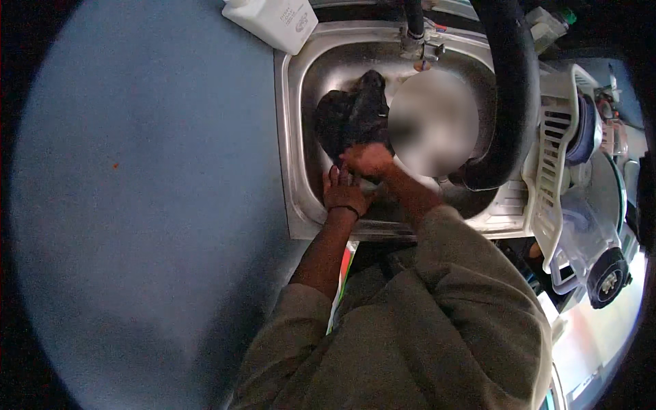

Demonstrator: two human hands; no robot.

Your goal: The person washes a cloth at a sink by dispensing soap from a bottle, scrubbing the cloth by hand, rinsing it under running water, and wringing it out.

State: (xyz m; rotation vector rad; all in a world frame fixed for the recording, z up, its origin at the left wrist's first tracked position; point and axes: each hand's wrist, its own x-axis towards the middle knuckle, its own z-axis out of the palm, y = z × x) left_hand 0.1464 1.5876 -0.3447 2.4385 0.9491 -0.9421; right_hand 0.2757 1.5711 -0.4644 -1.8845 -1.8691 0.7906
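Observation:
A dark, bunched-up cloth (352, 113), perhaps a garment, lies in the left part of the steel sink (294, 137). My right hand (369, 160) is closed at the cloth's near end, its fingers curled and slightly blurred. Just below it, my left hand (345, 195) rests with its fingers stretched out and apart, the fingertips at the cloth's near edge. A dark band circles my left wrist. The right part of the basin is covered by a blurred patch, so what lies there is hidden.
The tap (417, 48) stands at the sink's far edge, and a thick black tube (509, 102) curves over its right side. A white jug (277, 24) sits at the far left corner. On the right, a white dish rack (550, 150) holds dishes. Blue-grey countertop (157, 205) extends leftward.

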